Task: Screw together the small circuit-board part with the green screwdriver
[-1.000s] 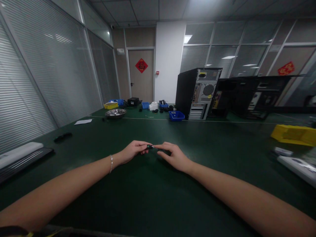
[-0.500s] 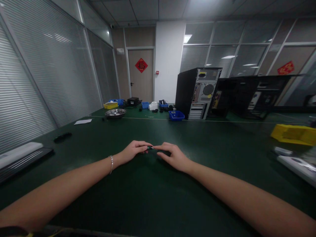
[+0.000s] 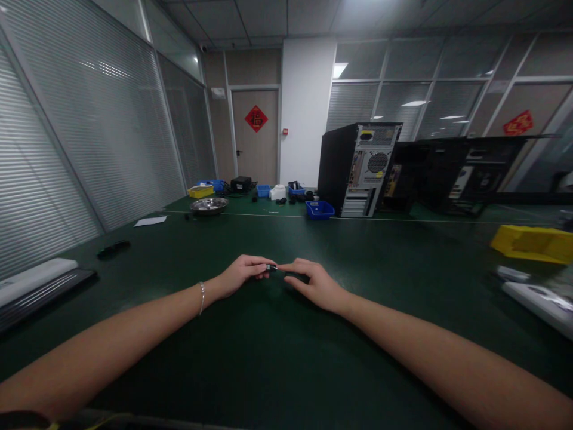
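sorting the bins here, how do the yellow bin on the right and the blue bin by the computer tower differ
The yellow bin looks larger; the blue bin looks smaller. The yellow bin lies nearer the camera, the blue bin farther back beside the computer tower. Both sit on the green table.

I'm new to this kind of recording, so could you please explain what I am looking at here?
There is no robot here: these are a person's two bare hands, seen by a camera worn on the head that looks forward and down. The left hand holds a small dark object, too small to identify. The right hand points its index finger at the object's tip; whether they touch is unclear. On the green table, farther away, are a metal bowl, a dark blue bin and a black computer tower. A yellow bin lies to the right.
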Action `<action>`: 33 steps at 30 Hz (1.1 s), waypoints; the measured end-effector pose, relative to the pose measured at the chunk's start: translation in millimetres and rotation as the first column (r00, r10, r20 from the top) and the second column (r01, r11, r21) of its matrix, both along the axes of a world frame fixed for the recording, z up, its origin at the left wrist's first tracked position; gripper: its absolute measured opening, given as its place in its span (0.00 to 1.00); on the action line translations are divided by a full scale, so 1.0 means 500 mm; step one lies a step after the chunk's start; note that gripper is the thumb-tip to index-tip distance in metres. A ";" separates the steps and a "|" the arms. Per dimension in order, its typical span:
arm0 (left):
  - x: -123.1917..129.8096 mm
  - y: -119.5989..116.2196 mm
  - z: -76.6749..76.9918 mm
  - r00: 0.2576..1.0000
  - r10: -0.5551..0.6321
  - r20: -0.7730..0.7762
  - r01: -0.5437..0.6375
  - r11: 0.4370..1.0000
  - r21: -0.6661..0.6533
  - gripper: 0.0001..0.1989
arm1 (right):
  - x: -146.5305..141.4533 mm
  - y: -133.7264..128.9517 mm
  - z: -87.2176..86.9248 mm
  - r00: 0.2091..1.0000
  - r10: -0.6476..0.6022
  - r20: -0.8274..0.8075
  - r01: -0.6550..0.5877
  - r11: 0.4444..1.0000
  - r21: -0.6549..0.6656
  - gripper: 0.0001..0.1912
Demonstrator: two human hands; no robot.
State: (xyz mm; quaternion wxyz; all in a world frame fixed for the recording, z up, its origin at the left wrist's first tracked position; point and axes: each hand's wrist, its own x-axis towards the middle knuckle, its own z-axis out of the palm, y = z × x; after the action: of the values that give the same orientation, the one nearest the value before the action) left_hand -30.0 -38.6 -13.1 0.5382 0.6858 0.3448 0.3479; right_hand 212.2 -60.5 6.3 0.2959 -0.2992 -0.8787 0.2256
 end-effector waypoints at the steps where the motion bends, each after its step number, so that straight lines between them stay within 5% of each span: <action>1: 0.000 0.000 0.000 1.000 0.009 0.005 -0.009 1.000 -0.002 0.17 | 0.000 0.001 -0.001 1.000 0.002 0.000 -0.002 1.000 -0.001 0.16; 18: 0.001 -0.005 0.015 0.997 -0.042 0.065 0.049 0.993 -0.106 0.16 | 0.003 0.008 -0.002 0.998 0.056 0.002 -0.056 0.997 -0.050 0.16; 27: 0.009 -0.006 0.014 0.987 0.087 0.137 -0.075 0.993 -0.086 0.11 | 0.004 0.012 -0.007 0.999 0.045 0.002 -0.045 0.995 -0.092 0.16; 33: 0.014 -0.011 0.028 0.950 0.115 0.289 -0.050 0.974 -0.221 0.08 | 0.001 0.010 -0.008 1.000 0.019 0.005 -0.018 0.999 -0.040 0.16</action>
State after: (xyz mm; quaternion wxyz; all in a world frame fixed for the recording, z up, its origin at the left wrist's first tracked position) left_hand -23.2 -44.3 1.0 0.6389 0.5490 0.3225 0.4318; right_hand 212.6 -55.7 2.4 0.2854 -0.2975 -0.8775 0.2451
